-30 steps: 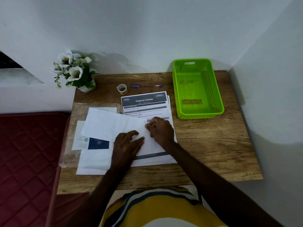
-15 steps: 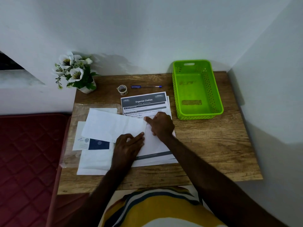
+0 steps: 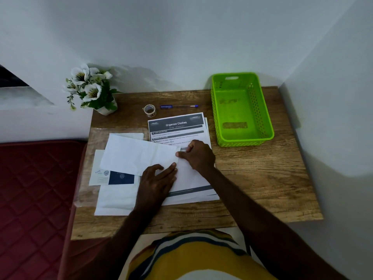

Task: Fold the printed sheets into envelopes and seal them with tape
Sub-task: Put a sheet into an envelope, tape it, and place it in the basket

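Your left hand [image 3: 157,178] lies flat with fingers spread, pressing the folded sheet [image 3: 139,155] onto the stack of printed sheets [image 3: 177,126] at the middle of the table [image 3: 262,178]. Your right hand [image 3: 198,155] has its fingers curled, pinching the folded sheet's right edge. The tape roll [image 3: 150,110] stands behind the stack, beside a blue pen [image 3: 178,106]. A green basket [image 3: 241,110] sits to the right, a flower pot [image 3: 90,89] at the far left corner, and envelopes [image 3: 115,197] lie left of the stack.

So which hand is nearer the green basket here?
Right. The right hand is just front-left of the green basket; the left hand lies farther left, nearer the person.
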Tool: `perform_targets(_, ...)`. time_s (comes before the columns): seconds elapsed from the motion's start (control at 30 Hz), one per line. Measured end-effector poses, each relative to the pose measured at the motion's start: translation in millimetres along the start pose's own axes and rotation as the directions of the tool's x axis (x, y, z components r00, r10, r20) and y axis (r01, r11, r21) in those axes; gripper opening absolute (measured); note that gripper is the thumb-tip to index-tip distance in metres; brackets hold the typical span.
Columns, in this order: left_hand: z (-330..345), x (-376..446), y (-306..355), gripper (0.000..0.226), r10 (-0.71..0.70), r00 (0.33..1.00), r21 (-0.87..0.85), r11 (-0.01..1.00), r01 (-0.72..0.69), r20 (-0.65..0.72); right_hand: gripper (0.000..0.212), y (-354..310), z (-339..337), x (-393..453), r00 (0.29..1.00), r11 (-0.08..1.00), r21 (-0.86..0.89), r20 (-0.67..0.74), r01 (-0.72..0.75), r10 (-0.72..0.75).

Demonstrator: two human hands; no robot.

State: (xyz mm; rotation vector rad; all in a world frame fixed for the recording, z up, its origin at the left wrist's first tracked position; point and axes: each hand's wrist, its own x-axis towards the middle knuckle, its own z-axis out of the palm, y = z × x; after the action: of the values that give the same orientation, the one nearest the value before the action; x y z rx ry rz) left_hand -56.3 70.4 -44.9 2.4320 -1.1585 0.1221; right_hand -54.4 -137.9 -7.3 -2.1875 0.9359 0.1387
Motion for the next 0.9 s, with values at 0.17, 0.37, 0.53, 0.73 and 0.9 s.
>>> perform_targets(0.17,5.0,-4.2,-3.3,0.037,0.001,1.0,0.031,1.0,-0.002,0.027,0.048,-10.8,4.6,4.6,0.992,0.992,0.054,-0.059,-0.111,0.114)
perform_targets(0.37,2.5,-7.8,-3.2,0.043,0.009,0.997,0.073,0.997,-0.014,0.08,0.051,-15.8,1.6,0.1,0.993,0.992,0.063,-0.045,-0.105,0.108)
perform_targets(0.53,-1.5,-7.4,-2.3,0.045,0.03,0.994,0.083,0.996,-0.038,0.101,0.042,-3.6,3.7,-25.8,0.999,0.995,0.084,0.023,-0.046,0.044)
perform_targets(0.73,-12.0,9.1,-1.0,0.041,-0.05,0.998,-0.003,0.999,0.05,0.03,0.043,1.7,11.5,-29.0,0.996,0.996,0.009,0.023,-0.084,0.084)
perform_targets(0.9,-17.2,59.3,-9.7,0.039,-0.098,0.994,0.041,0.995,0.096,0.051,0.044,3.4,16.5,-30.9,0.998,0.997,-0.05,-0.027,-0.063,0.061)
